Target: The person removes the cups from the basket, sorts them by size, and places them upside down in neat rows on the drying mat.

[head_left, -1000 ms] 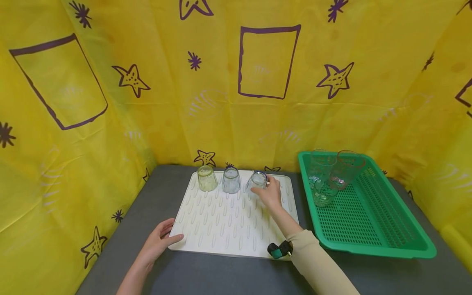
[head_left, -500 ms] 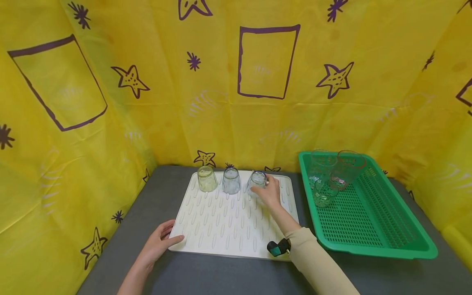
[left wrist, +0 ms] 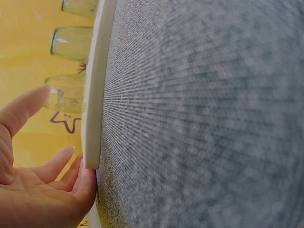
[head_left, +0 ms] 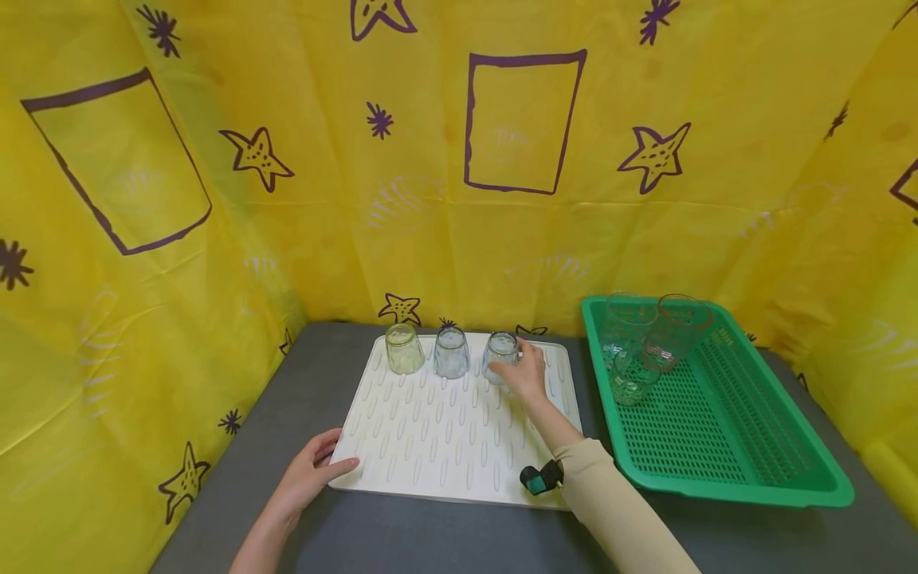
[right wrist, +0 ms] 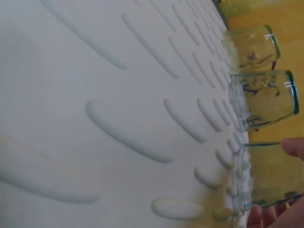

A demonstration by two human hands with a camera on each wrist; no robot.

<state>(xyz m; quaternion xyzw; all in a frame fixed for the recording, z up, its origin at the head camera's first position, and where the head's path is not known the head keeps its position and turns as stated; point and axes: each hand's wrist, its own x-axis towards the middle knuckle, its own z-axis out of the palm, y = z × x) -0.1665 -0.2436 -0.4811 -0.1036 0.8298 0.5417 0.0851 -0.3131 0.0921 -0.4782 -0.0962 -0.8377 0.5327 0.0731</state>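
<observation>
My right hand [head_left: 527, 373] holds a clear bluish glass [head_left: 499, 347] at the back right of a white ridged board [head_left: 430, 446], thumb at the near side and fingers round the far side. In the right wrist view this glass [right wrist: 270, 171] has its lower end down at the board. To its left in a row stand another bluish glass [head_left: 451, 355] and a yellow-green one [head_left: 404, 351]. My left hand [head_left: 307, 470] rests at the board's front left corner. Its fingers touch the edge; in the left wrist view the thumb [left wrist: 28, 109] sticks out straight, apart from the board.
A green perforated basket [head_left: 731, 486] stands to the right of the board, with several clear glasses [head_left: 677, 331] at its back left, one red-rimmed. Yellow patterned cloth [head_left: 430, 239] hangs behind and at both sides of the grey table [head_left: 402, 534].
The glass in my right hand was leaning a second ago and now stands straighter, in line with the other two. My left hand has stayed in place.
</observation>
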